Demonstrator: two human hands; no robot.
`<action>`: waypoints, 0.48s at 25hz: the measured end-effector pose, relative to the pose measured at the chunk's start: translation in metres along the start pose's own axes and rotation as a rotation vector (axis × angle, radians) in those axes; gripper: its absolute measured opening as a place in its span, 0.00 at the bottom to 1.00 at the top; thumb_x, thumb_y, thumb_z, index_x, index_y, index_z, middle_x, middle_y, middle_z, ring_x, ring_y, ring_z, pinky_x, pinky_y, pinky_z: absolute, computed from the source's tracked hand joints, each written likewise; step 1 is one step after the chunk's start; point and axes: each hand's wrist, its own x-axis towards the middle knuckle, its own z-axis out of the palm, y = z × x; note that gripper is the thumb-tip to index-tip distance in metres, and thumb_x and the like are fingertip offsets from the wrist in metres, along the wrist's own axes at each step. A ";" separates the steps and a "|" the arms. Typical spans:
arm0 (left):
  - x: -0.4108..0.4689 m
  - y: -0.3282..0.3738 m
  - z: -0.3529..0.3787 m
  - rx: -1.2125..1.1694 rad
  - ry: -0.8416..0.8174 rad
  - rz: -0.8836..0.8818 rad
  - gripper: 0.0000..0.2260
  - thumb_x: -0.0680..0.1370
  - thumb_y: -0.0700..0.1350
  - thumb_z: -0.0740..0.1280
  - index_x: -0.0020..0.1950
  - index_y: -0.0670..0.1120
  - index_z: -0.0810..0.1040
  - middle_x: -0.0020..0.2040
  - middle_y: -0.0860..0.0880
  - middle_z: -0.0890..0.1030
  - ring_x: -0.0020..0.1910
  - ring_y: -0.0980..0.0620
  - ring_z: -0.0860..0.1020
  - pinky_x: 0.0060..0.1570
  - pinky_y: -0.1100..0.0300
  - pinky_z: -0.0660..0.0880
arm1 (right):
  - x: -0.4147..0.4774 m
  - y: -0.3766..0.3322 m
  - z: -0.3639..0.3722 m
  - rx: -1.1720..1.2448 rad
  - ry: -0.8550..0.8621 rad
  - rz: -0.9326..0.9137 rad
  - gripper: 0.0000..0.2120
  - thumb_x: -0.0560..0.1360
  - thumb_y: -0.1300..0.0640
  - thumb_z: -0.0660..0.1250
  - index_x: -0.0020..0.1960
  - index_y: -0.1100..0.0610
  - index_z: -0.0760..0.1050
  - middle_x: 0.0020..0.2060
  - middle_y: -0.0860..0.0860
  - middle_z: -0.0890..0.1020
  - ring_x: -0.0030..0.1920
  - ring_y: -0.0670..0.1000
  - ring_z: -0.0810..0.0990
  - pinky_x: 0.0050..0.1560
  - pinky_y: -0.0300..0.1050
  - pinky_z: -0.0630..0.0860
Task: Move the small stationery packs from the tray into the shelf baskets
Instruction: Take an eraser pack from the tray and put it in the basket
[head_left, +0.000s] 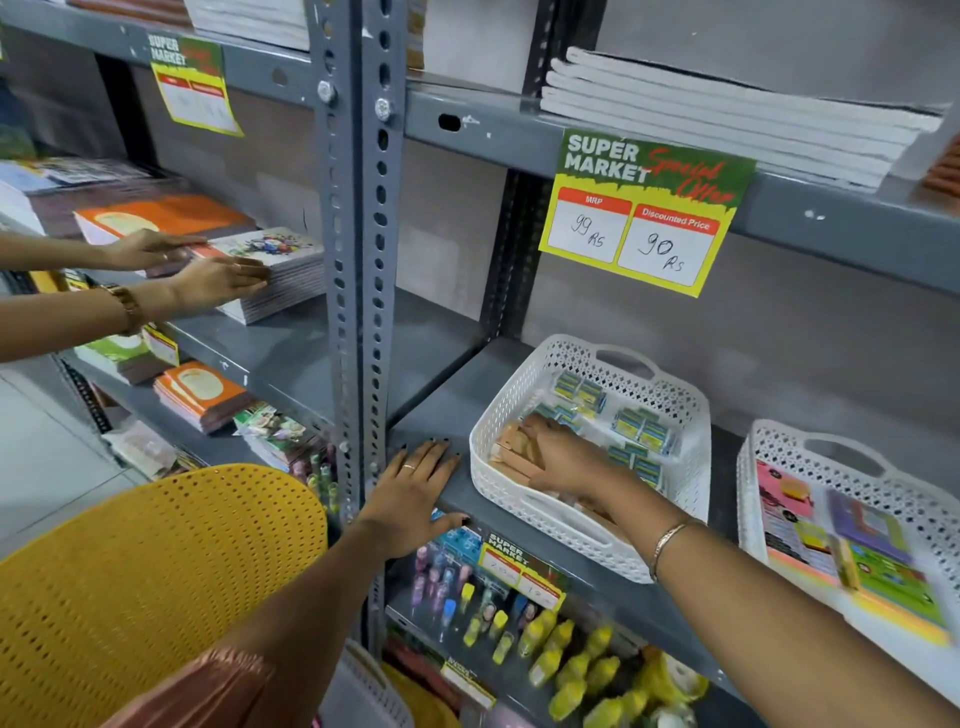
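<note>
A white perforated basket (524, 400) stands on the grey shelf (457, 395). It holds blue-green stationery packs (636, 426) toward the back and tan packs (511, 447) at its front left. My right hand (563, 460) reaches into this basket and lies on the tan packs, fingers curled around them. My left hand (415, 491) rests flat with fingers spread on the shelf's front edge, left of the basket, holding nothing. A yellow perforated tray (156, 582) sits at the lower left, near my left arm; its contents are not visible.
A second white basket (779, 441) with colourful pads stands on the right. Another person's hands (208, 270) press on notebook stacks on the left shelf. A slotted grey upright (361, 260) splits the shelves. Correction pens and yellow bottles (550, 654) fill the shelf below.
</note>
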 end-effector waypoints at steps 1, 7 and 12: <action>0.001 0.000 0.001 0.011 0.009 -0.001 0.47 0.68 0.74 0.33 0.75 0.45 0.57 0.75 0.45 0.59 0.74 0.46 0.55 0.70 0.48 0.45 | 0.000 0.000 0.000 -0.003 0.001 0.001 0.40 0.66 0.57 0.73 0.72 0.54 0.56 0.66 0.58 0.71 0.63 0.59 0.73 0.57 0.51 0.74; 0.002 -0.001 0.002 0.037 0.027 0.011 0.47 0.68 0.74 0.32 0.76 0.45 0.54 0.76 0.45 0.56 0.74 0.47 0.52 0.71 0.48 0.45 | -0.005 -0.001 -0.010 0.058 -0.045 0.014 0.45 0.67 0.53 0.75 0.75 0.53 0.51 0.72 0.58 0.66 0.70 0.58 0.67 0.67 0.54 0.70; -0.004 0.004 -0.008 0.048 -0.006 -0.016 0.43 0.69 0.71 0.37 0.76 0.46 0.52 0.77 0.45 0.53 0.75 0.48 0.49 0.71 0.49 0.44 | -0.023 -0.048 -0.043 0.218 0.416 -0.101 0.28 0.73 0.55 0.67 0.69 0.57 0.62 0.61 0.57 0.75 0.61 0.56 0.74 0.57 0.53 0.75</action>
